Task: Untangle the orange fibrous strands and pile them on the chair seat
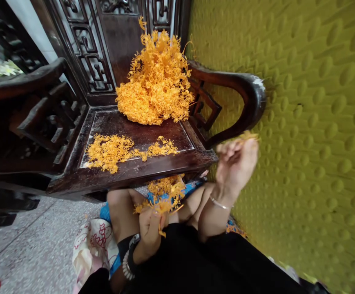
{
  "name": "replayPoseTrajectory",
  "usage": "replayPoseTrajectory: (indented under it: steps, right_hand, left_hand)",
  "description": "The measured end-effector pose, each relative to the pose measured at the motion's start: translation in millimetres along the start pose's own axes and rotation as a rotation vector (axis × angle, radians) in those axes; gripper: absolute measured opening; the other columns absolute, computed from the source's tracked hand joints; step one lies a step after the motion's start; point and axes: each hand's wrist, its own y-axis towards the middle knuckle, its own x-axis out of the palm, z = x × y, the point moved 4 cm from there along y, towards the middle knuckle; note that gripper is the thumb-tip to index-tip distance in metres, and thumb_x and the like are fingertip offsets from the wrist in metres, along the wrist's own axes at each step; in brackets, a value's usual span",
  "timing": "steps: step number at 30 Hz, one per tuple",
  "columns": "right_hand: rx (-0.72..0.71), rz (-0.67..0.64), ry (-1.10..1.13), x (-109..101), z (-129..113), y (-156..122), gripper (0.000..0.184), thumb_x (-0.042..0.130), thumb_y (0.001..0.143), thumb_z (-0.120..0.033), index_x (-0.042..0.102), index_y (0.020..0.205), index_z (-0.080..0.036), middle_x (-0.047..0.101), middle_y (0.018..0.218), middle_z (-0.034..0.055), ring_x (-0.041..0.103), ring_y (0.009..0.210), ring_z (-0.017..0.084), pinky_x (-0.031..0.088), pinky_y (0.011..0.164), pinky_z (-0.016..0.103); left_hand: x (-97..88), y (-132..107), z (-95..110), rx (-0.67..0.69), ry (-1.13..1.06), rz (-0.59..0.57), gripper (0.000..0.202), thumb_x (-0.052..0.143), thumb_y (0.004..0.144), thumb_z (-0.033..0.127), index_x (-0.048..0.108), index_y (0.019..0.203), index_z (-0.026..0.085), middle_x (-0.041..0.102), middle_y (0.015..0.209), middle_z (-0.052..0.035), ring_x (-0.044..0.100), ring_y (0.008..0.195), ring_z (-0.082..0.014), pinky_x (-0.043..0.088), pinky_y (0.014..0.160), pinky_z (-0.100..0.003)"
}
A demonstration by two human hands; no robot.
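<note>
My left hand (pixel 151 228) is closed low over my lap. It grips a bunch of frilly orange florets (pixel 165 205), thin curly pieces that stick out past the thumb. Out to the right, my right hand (pixel 237 167) is raised beside the chair's arm, slightly blurred. Its thumb and fingers pinch a small yellow-orange floret piece (pixel 250 135). A large heap of the same florets (pixel 159 81) stands at the back of the dark wooden chair seat (pixel 137 163). Nearer me, a flatter scatter of florets (pixel 110 151) spreads along the seat's front.
A carved chair arm (pixel 253 98) curves out on the right, in front of a yellow-green dimpled wall covering (pixel 315 134). More orange florets (pixel 165 185) lie on something blue between my knees. A white cloth with red drawings (pixel 96 239) is by my left leg, above speckled floor (pixel 36 249).
</note>
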Motion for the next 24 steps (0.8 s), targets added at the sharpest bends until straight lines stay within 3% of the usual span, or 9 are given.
replayPoseTrajectory:
  steps: [1, 2, 5, 6, 7, 11, 14, 20, 24]
  right_hand:
    - [-0.039, 0.038, -0.036, -0.2, 0.1, 7.9, 0.030, 0.044, 0.093, -0.044, 0.046, 0.072, -0.023, 0.037, 0.063, -0.0044, 0.033, 0.051, 0.009, 0.031, 0.053, 0.024]
    - [-0.024, -0.111, -0.132, 8.6, 4.7, 12.1, 0.029, 0.046, 0.093, -0.043, 0.046, 0.072, -0.022, 0.039, 0.064, -0.0039, 0.034, 0.053, 0.010, 0.031, 0.054, 0.025]
    - [0.023, -0.827, -0.463, 45.7, 36.1, -5.2, 0.027, 0.044, 0.093, -0.036, 0.047, 0.072, -0.020, 0.045, 0.063, -0.0025, 0.040, 0.056, 0.011, 0.032, 0.057, 0.026]
    - [-0.005, -0.967, -0.571, 53.2, 48.4, -13.8, 0.026, 0.042, 0.094, -0.033, 0.046, 0.072, -0.020, 0.046, 0.063, -0.0021, 0.042, 0.057, 0.012, 0.033, 0.060, 0.027]
    - [-0.049, -1.015, -0.685, 57.7, 60.2, -19.1, 0.024, 0.040, 0.094, -0.030, 0.045, 0.073, -0.020, 0.048, 0.063, -0.0012, 0.043, 0.058, 0.013, 0.034, 0.063, 0.028]
    - [-0.162, -0.860, -1.067, 58.5, 97.5, -16.3, 0.017, 0.035, 0.093, -0.023, 0.049, 0.085, -0.017, 0.059, 0.081, 0.0082, 0.052, 0.076, 0.021, 0.035, 0.075, 0.033]
    - [-0.146, -0.811, -1.144, 55.5, 114.6, -10.7, 0.018, 0.035, 0.091, -0.019, 0.052, 0.094, -0.015, 0.060, 0.092, 0.0128, 0.053, 0.086, 0.024, 0.037, 0.079, 0.035]
    - [-0.085, -0.709, -1.091, 55.1, 133.9, -11.7, 0.021, 0.042, 0.084, -0.017, 0.056, 0.100, -0.014, 0.058, 0.104, 0.0160, 0.051, 0.098, 0.029, 0.040, 0.086, 0.040]
    - [-0.081, -0.539, -0.820, 54.9, 108.4, -14.3, 0.027, 0.049, 0.083, -0.019, 0.056, 0.109, -0.013, 0.057, 0.115, 0.0169, 0.049, 0.110, 0.028, 0.039, 0.096, 0.042]
  left_hand:
    - [1.2, 1.5, 0.4, 0.020, -0.029, 0.001, 0.061, 0.063, 0.076, 0.062, 0.040, 0.041, 0.018, 0.032, 0.039, 0.0031, 0.029, 0.040, -0.0075, 0.019, 0.046, -0.027]
    - [2.9, 4.1, 2.1, 0.044, -0.053, 0.005, 0.060, 0.062, 0.077, 0.061, 0.040, 0.042, 0.018, 0.031, 0.039, 0.0038, 0.027, 0.039, -0.0067, 0.018, 0.044, -0.026]
    - [10.5, 15.1, 8.1, -0.001, -0.171, 0.031, 0.056, 0.061, 0.079, 0.058, 0.039, 0.047, 0.017, 0.029, 0.039, 0.0060, 0.021, 0.037, -0.0050, 0.018, 0.040, -0.022]
    - [13.4, 18.2, 10.6, -0.032, -0.209, 0.041, 0.055, 0.061, 0.080, 0.057, 0.039, 0.049, 0.017, 0.029, 0.040, 0.0066, 0.020, 0.037, -0.0046, 0.018, 0.039, -0.021]
    - [16.0, 20.7, 13.2, -0.058, -0.237, 0.046, 0.053, 0.062, 0.081, 0.055, 0.040, 0.051, 0.017, 0.029, 0.041, 0.0070, 0.020, 0.038, -0.0044, 0.018, 0.039, -0.020]
    - [21.2, 25.3, 18.5, -0.125, -0.279, 0.029, 0.042, 0.063, 0.081, 0.050, 0.044, 0.063, 0.018, 0.031, 0.044, 0.0086, 0.018, 0.039, -0.0042, 0.019, 0.038, -0.017]
    - [18.9, 27.6, 17.8, -0.129, -0.275, 0.039, 0.035, 0.062, 0.083, 0.050, 0.048, 0.074, 0.019, 0.031, 0.047, 0.0094, 0.017, 0.039, -0.0044, 0.019, 0.038, -0.017]
    - [16.3, 34.1, 20.9, -0.093, -0.208, 0.104, 0.033, 0.061, 0.081, 0.052, 0.053, 0.081, 0.020, 0.039, 0.053, 0.0077, 0.030, 0.042, -0.0060, 0.031, 0.043, -0.020]
    - [14.3, 38.3, 27.8, -0.056, -0.121, 0.184, 0.031, 0.061, 0.081, 0.051, 0.056, 0.085, 0.021, 0.045, 0.053, 0.0057, 0.047, 0.048, -0.0115, 0.043, 0.048, -0.025]
